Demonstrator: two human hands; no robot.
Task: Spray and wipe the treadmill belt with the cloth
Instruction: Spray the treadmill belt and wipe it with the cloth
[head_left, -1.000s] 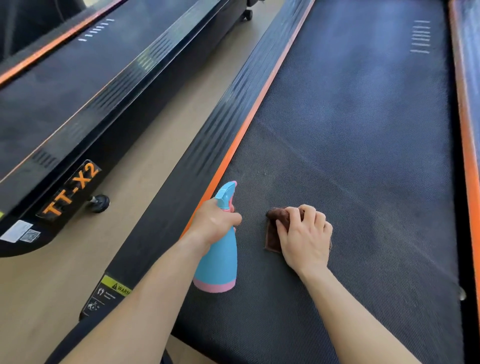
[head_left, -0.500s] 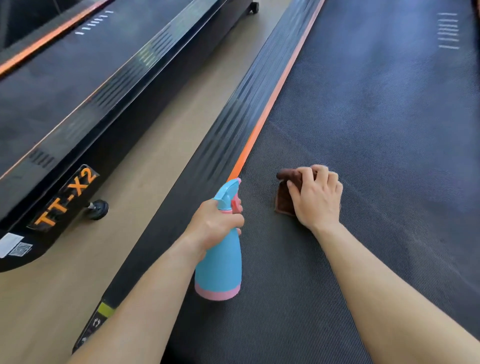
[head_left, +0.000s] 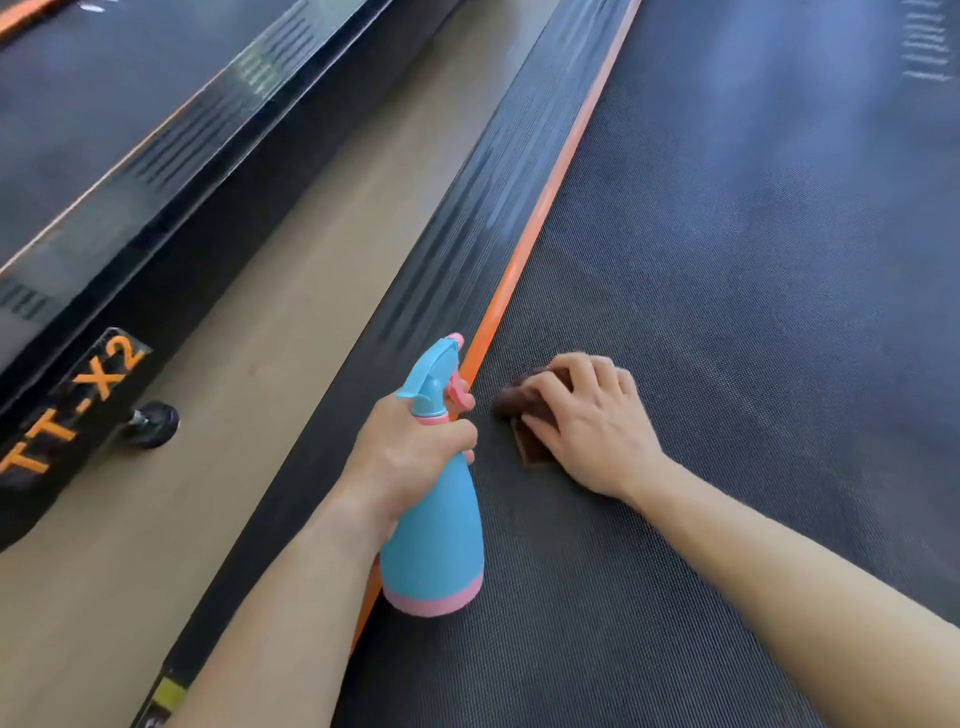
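The treadmill belt (head_left: 727, 312) looks matt and finely ribbed, the side rail (head_left: 467, 218) glossy grooved plastic, the spray bottle (head_left: 434, 540) smooth plastic, the brown cloth (head_left: 524, 410) soft fabric, the floor (head_left: 249, 374) smooth wood-look.

The treadmill belt (head_left: 727, 312) is dark grey with a fine woven texture, edged by an orange stripe (head_left: 524, 260). The spray bottle (head_left: 434, 535) is sky blue with pink base and trigger. The cloth (head_left: 524, 410) is brown. At left, orange lettering (head_left: 78, 400) marks a black frame above a tan floor (head_left: 249, 374).
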